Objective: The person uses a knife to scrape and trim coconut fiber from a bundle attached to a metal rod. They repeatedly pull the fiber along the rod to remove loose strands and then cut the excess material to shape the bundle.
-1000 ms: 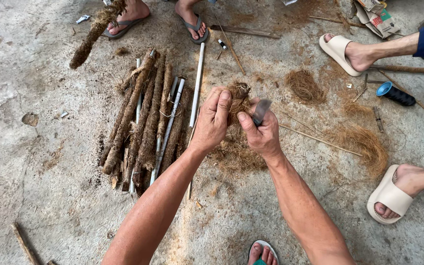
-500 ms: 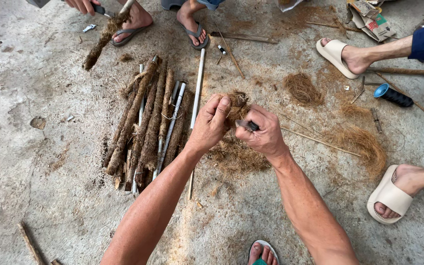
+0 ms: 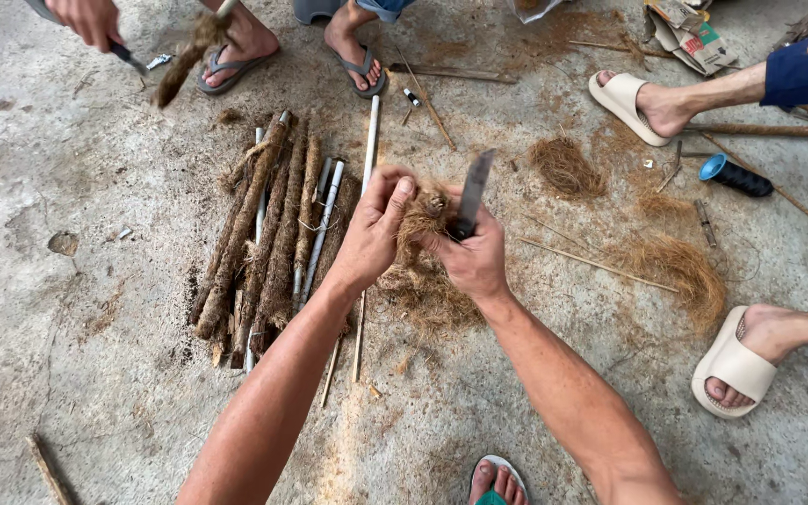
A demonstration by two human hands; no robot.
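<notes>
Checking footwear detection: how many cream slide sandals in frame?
2. One cream slide sandal sits on a foot at upper right; another on a foot at lower right. A pale sliver at the right edge may be a third, cut off.

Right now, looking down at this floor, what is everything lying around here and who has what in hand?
Fibre-wrapped sticks: about seven, brown, piled on the concrete left of the hands.
Bare pale rods: several, whitish, in and beside that pile.
Loose fibre heaps: about three, tan, on the floor to the right.
Thin bare sticks: a few, tan, scattered right.
Blue-capped dark cylinder: one, far right.
Cream slide sandals: two, on another person's feet, right.
Flip-flops: two, grey, on feet at the top.
Another person's hand: one, top left, holding a tool to a fibre stick.
Left hand: pinching a brown fibre bundle.
Right hand: gripping a dark-bladed knife.
</notes>
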